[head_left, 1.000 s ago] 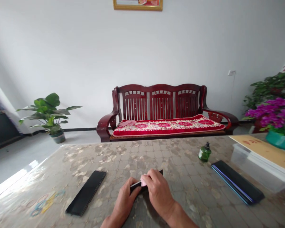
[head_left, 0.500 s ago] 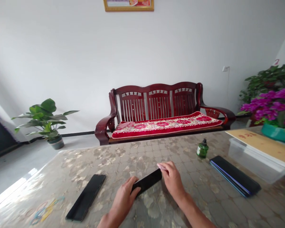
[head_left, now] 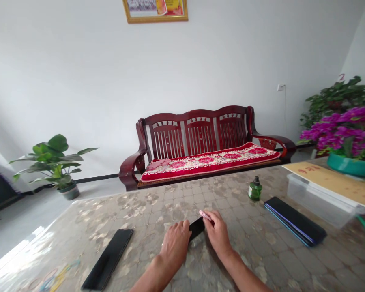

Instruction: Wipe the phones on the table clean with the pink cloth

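A black phone (head_left: pixel 197 227) lies on the patterned table (head_left: pixel 146 211) between my hands. My left hand (head_left: pixel 175 245) covers its near end, fingers curled over it. My right hand (head_left: pixel 217 233) sits at its far end and pinches a small pink piece (head_left: pixel 205 214) against the phone's top corner. Most of the phone is hidden under my left hand. A second black phone (head_left: pixel 108 258) lies flat to the left, apart from both hands.
A stack of dark phones (head_left: pixel 295 220) and a small green bottle (head_left: pixel 255 189) sit to the right. Further right stand a clear plastic box (head_left: pixel 319 198) under a brown board and a pot of purple flowers (head_left: pixel 346 138). Coloured rubber bands (head_left: pixel 53 277) lie near the left edge.
My left hand has slid forward over the phone, covering most of it. My right hand moved from the phone's middle to its far end with the pink piece. The view shifted right.
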Available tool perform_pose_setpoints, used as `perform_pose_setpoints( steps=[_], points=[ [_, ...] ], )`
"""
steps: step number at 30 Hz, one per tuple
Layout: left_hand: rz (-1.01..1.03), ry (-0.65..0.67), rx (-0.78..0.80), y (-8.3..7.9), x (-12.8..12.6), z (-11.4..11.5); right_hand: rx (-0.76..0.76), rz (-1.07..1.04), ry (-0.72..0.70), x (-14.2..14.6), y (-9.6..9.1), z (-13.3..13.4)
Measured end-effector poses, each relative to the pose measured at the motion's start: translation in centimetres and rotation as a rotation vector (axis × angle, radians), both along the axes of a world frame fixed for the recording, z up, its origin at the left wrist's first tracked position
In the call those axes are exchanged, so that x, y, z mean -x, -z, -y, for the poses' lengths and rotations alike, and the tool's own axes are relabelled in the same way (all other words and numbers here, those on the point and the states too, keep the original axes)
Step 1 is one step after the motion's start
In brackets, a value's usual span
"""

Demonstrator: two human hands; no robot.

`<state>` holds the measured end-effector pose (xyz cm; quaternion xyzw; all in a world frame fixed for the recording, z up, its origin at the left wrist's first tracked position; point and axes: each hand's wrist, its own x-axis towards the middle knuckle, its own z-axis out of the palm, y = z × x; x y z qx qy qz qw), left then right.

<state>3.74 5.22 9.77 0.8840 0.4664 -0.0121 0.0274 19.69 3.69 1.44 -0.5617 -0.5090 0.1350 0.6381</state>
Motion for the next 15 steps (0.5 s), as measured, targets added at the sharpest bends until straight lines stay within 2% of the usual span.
perform_pose_setpoints(
  steps=[7, 15],
  points=[
    [0.079, -0.003, -0.045, 0.1, -2.2, -0.6, 0.006, -0.025, -0.023, 0.1, 0.1, 0.1],
    [0.141, -0.012, -0.084, 0.0, -1.8, -0.4, -0.070, 0.028, -0.034, 0.5, -1.4, 0.6]
  ],
)
